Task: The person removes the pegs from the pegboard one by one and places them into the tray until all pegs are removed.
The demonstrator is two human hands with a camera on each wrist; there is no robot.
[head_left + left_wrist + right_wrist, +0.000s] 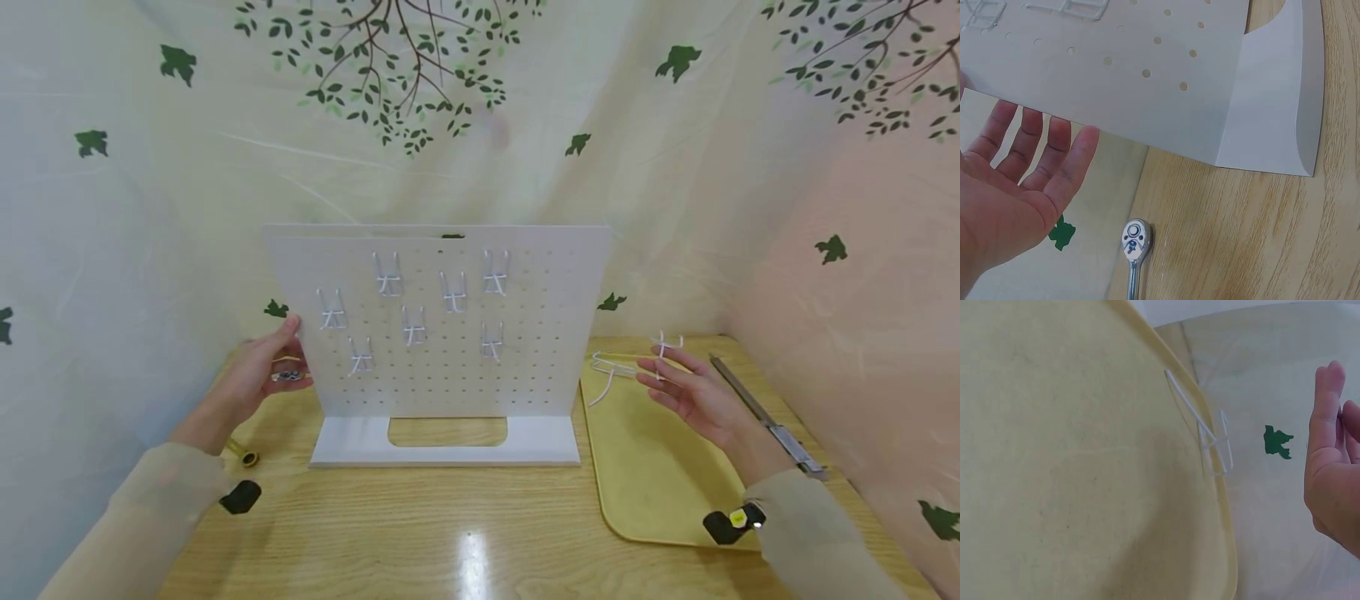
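Note:
A white pegboard (540, 367) stands upright on its white base, with several white wire hooks (414, 325) hung across its front. At the board's left edge my left hand (258, 371) grips it, thumb toward the front and fingers behind, and the left wrist view shows the fingertips (1088, 134) against that edge. Off to the right, above the tray, my right hand (693, 396) holds a white pegboard hook (664, 343) among its fingers. The right wrist view barely shows that hook. Another white hook (1215, 442) lies over the tray's far rim.
A yellow tray (660, 492) sits on the wooden table (390, 533) right of the board. Beyond it lies a long grey tool (765, 421), apparently a caliper. A ratchet wrench (1137, 240) rests left of the board. A printed curtain (517, 183) hangs behind.

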